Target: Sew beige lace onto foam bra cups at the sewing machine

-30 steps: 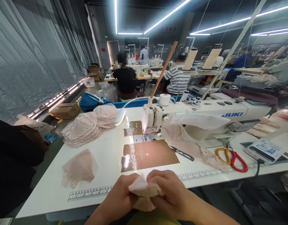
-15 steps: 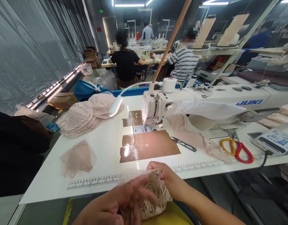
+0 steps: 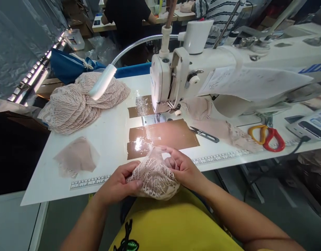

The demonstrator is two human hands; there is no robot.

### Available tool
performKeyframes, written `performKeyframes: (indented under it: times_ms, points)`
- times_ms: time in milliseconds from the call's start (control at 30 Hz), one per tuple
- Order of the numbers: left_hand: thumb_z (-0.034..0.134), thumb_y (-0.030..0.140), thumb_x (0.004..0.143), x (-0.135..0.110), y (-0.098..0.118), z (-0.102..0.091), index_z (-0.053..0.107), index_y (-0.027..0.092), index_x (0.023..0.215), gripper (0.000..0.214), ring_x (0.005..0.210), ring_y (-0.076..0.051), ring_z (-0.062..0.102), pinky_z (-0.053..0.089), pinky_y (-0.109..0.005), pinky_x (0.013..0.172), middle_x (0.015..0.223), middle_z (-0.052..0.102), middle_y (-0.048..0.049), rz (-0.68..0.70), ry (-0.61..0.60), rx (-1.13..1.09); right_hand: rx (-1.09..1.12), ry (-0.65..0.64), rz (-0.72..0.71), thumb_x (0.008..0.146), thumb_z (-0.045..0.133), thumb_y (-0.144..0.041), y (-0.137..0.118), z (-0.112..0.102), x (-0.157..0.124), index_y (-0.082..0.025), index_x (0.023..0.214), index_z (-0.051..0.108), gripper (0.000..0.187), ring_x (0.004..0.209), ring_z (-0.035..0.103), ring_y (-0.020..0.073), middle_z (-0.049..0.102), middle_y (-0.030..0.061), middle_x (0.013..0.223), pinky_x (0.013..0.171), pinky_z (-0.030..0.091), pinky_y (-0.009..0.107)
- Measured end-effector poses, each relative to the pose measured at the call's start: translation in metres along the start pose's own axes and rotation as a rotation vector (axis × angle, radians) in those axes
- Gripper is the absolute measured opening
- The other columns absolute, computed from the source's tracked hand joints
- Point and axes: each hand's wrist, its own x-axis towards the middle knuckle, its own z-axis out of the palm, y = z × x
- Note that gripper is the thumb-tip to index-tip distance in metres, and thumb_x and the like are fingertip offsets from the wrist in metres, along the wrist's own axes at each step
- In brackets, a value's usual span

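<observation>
A beige lace cup piece [image 3: 155, 176] is stretched between my two hands at the table's front edge, its domed lace side facing me. My left hand [image 3: 122, 184] grips its left side, thumb on top of the lace. On the right, my right hand [image 3: 182, 167] pinches the sheer upper edge between thumb and fingers. Just beyond lies brown tape [image 3: 168, 134] stuck to the table in front of the needle of a white sewing machine [image 3: 164, 83]. Thread snips [image 3: 204, 134] rest at the tape's right end.
Stacked lace cups [image 3: 71, 104] lie at the left under a lamp head [image 3: 103, 82]. A sheer beige piece [image 3: 78, 157] lies nearer. To the right are scissors [image 3: 270, 137] with red and yellow handles and a phone-like device [image 3: 313, 127]. Two people sit at tables beyond.
My view has tilted down and closer. My left hand, blurred over the lace before, now grips its left side. The lace piece is spread out, dome up, and higher over the table edge.
</observation>
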Motion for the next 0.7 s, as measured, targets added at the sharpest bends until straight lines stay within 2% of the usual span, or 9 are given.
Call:
performKeyframes:
  times_ms: [67,167,200,267,367,433,500,633,700]
  points:
    - [0.061,0.036,0.084,0.003,0.001,0.005,0.065,0.014,0.103,0.029,0.079,-0.019,0.056,0.046,-0.028,0.072,0.087,0.061,-0.0054,0.035,0.005,0.019,-0.092,0.053,-0.096,0.083,0.065,-0.033,0.000,0.000,0.002,-0.022,0.142,0.037,0.066,0.071,0.056,0.0115,0.061,-0.0002,0.081,0.064,0.045,0.022]
    - [0.054,0.037,0.090,0.009,0.001,0.013,0.064,0.013,0.089,0.026,0.073,-0.016,0.053,0.043,-0.026,0.068,0.080,0.058,-0.0041,0.095,0.087,0.052,-0.250,0.047,-0.183,0.087,0.058,-0.042,-0.007,-0.004,0.006,-0.020,0.118,0.059,0.038,0.087,0.056,0.0164,0.062,0.0055,0.098,0.074,0.045,0.026]
    - [0.053,0.038,0.090,0.010,0.001,0.014,0.063,0.012,0.084,0.028,0.072,-0.016,0.052,0.043,-0.026,0.067,0.079,0.057,-0.0040,0.114,0.107,0.076,-0.288,0.003,-0.169,0.089,0.052,-0.047,-0.009,-0.006,0.007,-0.018,0.102,0.065,0.035,0.084,0.055,0.0169,0.061,0.0057,0.094,0.072,0.044,0.027]
    - [0.052,0.040,0.091,0.012,0.002,0.014,0.062,0.012,0.079,0.032,0.070,-0.015,0.049,0.041,-0.026,0.065,0.075,0.054,-0.0035,0.126,0.115,0.123,-0.313,-0.131,-0.099,0.093,0.037,-0.057,-0.015,-0.012,0.009,-0.016,0.078,0.063,0.051,0.074,0.052,0.0163,0.058,0.0042,0.079,0.067,0.042,0.027]
    - [0.054,0.042,0.089,0.012,0.002,0.011,0.061,0.012,0.077,0.034,0.065,-0.014,0.046,0.039,-0.025,0.061,0.070,0.052,-0.0028,0.096,0.074,0.155,-0.284,-0.246,-0.069,0.089,0.045,-0.059,-0.018,-0.016,0.009,-0.016,0.068,0.057,0.050,0.067,0.045,0.0135,0.051,0.0009,0.071,0.061,0.038,0.025]
    - [0.055,0.046,0.088,0.012,-0.001,0.010,0.063,0.012,0.079,0.035,0.065,-0.015,0.049,0.041,-0.025,0.060,0.070,0.056,-0.0036,0.050,0.095,0.070,-0.268,-0.190,-0.112,0.083,0.059,-0.053,-0.017,-0.016,0.008,-0.016,0.064,0.054,0.042,0.062,0.042,0.0114,0.047,-0.0011,0.067,0.056,0.034,0.024]
    - [0.049,0.061,0.085,0.012,-0.006,0.012,0.065,0.013,0.087,0.050,0.071,-0.019,0.057,0.046,-0.029,0.063,0.077,0.063,-0.0068,0.017,0.174,-0.124,-0.212,-0.042,-0.167,0.081,0.063,-0.049,-0.015,-0.015,0.007,-0.016,0.062,0.053,0.039,0.059,0.040,0.0108,0.044,-0.0021,0.063,0.055,0.033,0.024]
    - [0.016,0.091,0.068,0.012,-0.015,0.026,0.057,0.014,0.118,0.100,0.101,-0.030,0.060,0.051,-0.042,0.082,0.105,0.065,-0.0152,0.079,0.240,-0.498,-0.105,0.191,-0.296,0.081,0.065,-0.045,-0.014,-0.011,0.009,-0.018,0.065,0.062,0.032,0.063,0.046,0.0135,0.051,-0.0005,0.066,0.061,0.039,0.027]
    - [0.030,0.089,0.068,0.015,-0.015,0.037,0.053,0.014,0.124,0.097,0.111,-0.031,0.056,0.049,-0.044,0.090,0.112,0.063,-0.0157,0.091,0.198,-0.583,-0.146,0.208,-0.344,0.081,0.066,-0.040,-0.015,-0.004,0.012,-0.018,0.063,0.064,0.029,0.065,0.049,0.0145,0.055,0.0008,0.067,0.063,0.041,0.028]
